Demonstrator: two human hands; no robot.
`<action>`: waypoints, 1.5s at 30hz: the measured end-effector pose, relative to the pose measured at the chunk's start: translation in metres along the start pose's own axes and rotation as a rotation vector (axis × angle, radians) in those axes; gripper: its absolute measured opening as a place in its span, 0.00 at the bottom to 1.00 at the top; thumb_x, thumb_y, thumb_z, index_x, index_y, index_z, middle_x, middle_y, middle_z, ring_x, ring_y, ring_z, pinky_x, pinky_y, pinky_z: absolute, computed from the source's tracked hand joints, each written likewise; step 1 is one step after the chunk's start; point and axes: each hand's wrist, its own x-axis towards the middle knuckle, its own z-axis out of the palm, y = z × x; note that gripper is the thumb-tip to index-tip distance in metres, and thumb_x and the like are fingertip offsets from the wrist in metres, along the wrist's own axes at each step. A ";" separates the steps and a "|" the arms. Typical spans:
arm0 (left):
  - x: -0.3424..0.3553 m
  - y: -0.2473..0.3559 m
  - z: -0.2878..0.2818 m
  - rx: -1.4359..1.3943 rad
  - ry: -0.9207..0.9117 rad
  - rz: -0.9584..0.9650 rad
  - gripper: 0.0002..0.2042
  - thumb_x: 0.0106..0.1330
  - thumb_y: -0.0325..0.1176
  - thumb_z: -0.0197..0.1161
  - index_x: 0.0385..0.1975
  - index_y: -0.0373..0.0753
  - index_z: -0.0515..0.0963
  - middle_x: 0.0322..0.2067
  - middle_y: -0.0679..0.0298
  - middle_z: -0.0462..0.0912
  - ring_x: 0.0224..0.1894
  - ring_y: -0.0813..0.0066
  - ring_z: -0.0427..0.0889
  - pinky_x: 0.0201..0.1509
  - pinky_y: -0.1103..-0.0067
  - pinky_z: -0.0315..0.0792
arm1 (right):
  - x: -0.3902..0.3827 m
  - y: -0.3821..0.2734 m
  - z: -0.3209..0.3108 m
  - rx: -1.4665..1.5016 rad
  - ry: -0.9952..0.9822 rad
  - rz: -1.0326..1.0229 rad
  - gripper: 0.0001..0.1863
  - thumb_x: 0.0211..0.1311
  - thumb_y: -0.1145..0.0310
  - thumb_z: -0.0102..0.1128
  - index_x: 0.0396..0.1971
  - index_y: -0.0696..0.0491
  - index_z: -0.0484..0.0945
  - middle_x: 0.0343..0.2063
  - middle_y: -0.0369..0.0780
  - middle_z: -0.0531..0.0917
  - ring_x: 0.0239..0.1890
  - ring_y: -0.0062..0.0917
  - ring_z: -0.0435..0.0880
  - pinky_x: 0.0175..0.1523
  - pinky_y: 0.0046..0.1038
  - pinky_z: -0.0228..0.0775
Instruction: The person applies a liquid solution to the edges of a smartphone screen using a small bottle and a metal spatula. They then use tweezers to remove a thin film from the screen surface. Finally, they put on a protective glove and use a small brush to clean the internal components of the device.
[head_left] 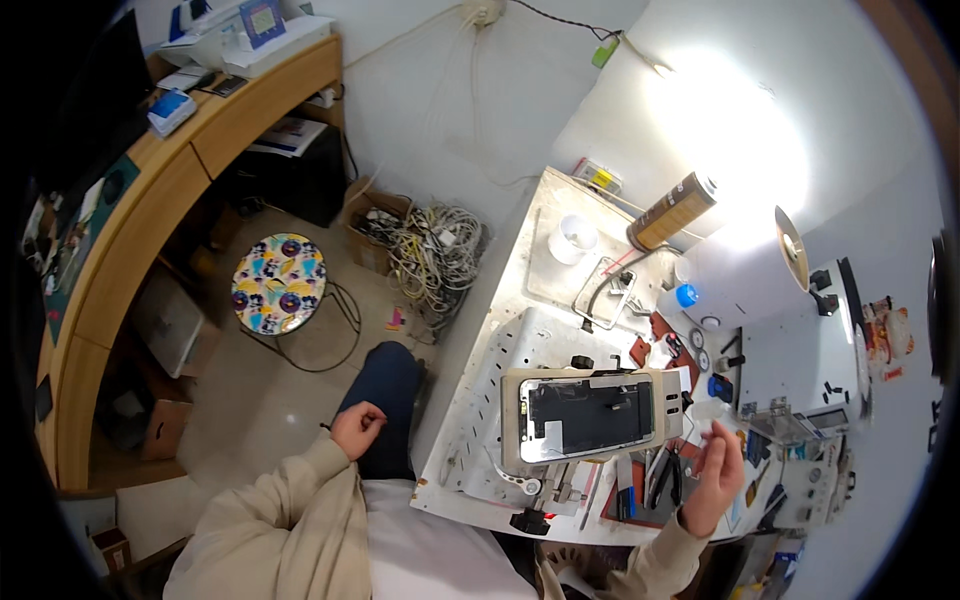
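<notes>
1. Nearest, on the left, the left hand [358, 430] lies by the dark trouser leg [392, 385], its fingers loosely curled; whether anything is inside them cannot be told.
2. On the right, the right hand [716, 474] is raised at the near side of the white bench [440, 478], fingers half bent and parted, released, with nothing visible in its grasp.
3. Left of the right hand and apart from it, the phone-like device [590, 420] sits in a pale holder [668, 400], its dark inner face up inside a light frame. A black knob [530, 522] shows below the holder.
4. Between the device and the right hand, black-handled pliers [666, 478] lie on the bench, with a blue-and-black tool [626, 492] to their left.
5. Farther along the bench stand a blue-capped bottle [678, 298], a white cup [573, 240] and, to the cup's right, a tilted brown can [668, 212].
6. Away on the left, a patterned round stool [280, 284] stands on the floor [240, 420]; beyond it, to the right, coiled cables [440, 250] are heaped beside a cardboard box [370, 250].
</notes>
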 end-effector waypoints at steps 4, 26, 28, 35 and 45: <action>0.011 -0.017 -0.013 0.005 0.045 0.081 0.04 0.74 0.24 0.65 0.44 0.36 0.84 0.34 0.66 0.86 0.28 0.84 0.78 0.34 0.81 0.73 | 0.024 0.002 0.017 0.126 -0.041 0.076 0.17 0.83 0.65 0.56 0.60 0.60 0.83 0.46 0.36 0.86 0.30 0.11 0.73 0.34 0.16 0.64; 0.017 0.016 -0.017 0.015 0.054 0.153 0.05 0.75 0.22 0.62 0.44 0.35 0.84 0.34 0.60 0.86 0.26 0.75 0.81 0.32 0.78 0.74 | 0.039 0.005 0.031 0.281 -0.167 0.237 0.19 0.82 0.64 0.61 0.59 0.63 0.83 0.49 0.39 0.90 0.49 0.19 0.86 0.58 0.23 0.76; 0.018 0.016 -0.018 0.018 0.050 0.155 0.05 0.75 0.22 0.62 0.44 0.34 0.84 0.34 0.59 0.86 0.26 0.75 0.82 0.32 0.77 0.74 | 0.039 0.005 0.032 0.285 -0.169 0.225 0.19 0.81 0.63 0.62 0.59 0.63 0.82 0.48 0.39 0.90 0.47 0.18 0.87 0.56 0.22 0.77; 0.019 0.018 -0.018 -0.017 0.038 0.136 0.06 0.75 0.23 0.61 0.45 0.35 0.85 0.34 0.60 0.85 0.26 0.73 0.80 0.32 0.77 0.74 | 0.036 0.004 0.031 0.306 -0.190 0.254 0.19 0.82 0.62 0.60 0.57 0.63 0.83 0.51 0.41 0.89 0.54 0.23 0.85 0.64 0.27 0.73; 0.021 0.020 -0.021 0.038 0.022 0.183 0.10 0.79 0.27 0.58 0.50 0.35 0.85 0.36 0.57 0.86 0.32 0.66 0.84 0.38 0.73 0.78 | 0.034 0.005 0.033 0.286 -0.170 0.284 0.19 0.83 0.61 0.60 0.57 0.63 0.84 0.51 0.39 0.89 0.53 0.21 0.84 0.62 0.27 0.72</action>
